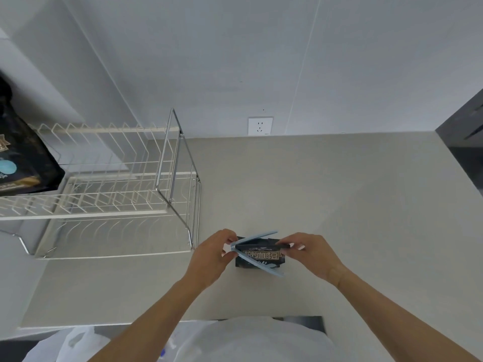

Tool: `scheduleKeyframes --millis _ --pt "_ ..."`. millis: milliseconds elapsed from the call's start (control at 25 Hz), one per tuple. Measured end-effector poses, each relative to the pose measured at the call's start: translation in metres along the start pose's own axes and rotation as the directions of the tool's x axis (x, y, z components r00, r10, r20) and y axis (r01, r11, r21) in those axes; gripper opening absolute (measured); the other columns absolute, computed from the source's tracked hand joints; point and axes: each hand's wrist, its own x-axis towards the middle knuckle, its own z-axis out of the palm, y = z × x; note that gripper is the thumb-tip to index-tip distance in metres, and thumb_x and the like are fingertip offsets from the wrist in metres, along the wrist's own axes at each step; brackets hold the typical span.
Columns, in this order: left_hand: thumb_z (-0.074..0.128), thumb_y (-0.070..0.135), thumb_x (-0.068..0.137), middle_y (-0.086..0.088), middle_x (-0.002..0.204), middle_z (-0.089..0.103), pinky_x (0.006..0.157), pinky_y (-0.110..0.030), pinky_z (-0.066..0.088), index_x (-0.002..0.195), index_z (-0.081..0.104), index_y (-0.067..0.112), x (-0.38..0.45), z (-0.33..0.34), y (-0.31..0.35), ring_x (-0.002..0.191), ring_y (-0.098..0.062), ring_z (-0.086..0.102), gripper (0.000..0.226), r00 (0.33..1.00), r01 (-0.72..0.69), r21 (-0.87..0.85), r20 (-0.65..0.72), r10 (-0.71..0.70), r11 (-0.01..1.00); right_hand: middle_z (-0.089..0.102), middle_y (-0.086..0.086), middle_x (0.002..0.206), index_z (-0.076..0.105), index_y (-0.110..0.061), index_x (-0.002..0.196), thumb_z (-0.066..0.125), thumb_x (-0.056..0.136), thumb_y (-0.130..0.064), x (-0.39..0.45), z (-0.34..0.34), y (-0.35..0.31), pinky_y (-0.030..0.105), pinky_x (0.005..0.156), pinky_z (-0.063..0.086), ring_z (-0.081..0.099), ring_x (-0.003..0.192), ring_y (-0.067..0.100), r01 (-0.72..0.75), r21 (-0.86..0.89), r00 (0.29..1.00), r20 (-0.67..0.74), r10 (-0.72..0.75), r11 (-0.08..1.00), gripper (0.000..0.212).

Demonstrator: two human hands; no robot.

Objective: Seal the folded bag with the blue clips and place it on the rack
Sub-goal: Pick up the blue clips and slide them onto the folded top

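Note:
A small black folded bag (261,256) with gold lettering stands on the grey counter, near the front edge. A long light-blue clip (257,237) is spread in a V around the bag's folded top, one arm behind it and one arm across its front. My left hand (213,253) pinches the clip's hinged end at the bag's left side. My right hand (309,250) grips the bag's folded top at its right end. The white wire rack (104,178) stands to the left, about a hand's width from the bag.
A larger black bag (23,155) with a light-blue label rests on the rack's upper tier at the far left. A wall socket (260,125) sits above the counter's back edge. A dark appliance (467,142) borders the counter on the right.

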Motion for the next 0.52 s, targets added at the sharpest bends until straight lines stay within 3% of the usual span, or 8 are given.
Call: scheduleKeyframes --millis 280,520 --pt "0.079 0.022 0.075 0.019 0.099 0.069 0.078 -0.032 0.056 0.096 0.052 0.042 0.006 0.012 0.007 0.093 -0.006 0.062 0.039 0.994 0.109 -0.102 0.01 -0.109 0.989 0.075 -0.008 0.092 0.077 -0.032 0.092 0.071 0.084 -0.021 0.003 0.002 0.0 0.024 0.079 0.05 0.065 0.083 0.009 -0.039 0.024 0.998 -0.046 0.04 0.999 0.015" --pt "0.08 0.019 0.073 0.025 0.095 0.066 0.083 -0.029 0.051 0.107 0.056 0.04 0.012 0.019 0.015 0.098 -0.005 0.057 0.047 0.995 0.098 -0.061 -0.008 -0.099 0.993 0.072 -0.015 0.087 0.078 -0.027 0.096 0.069 0.086 -0.02 0.005 0.007 0.0 0.005 0.071 0.044 0.063 0.082 -0.003 -0.025 0.018 0.996 -0.08 0.026 1.0 0.016"
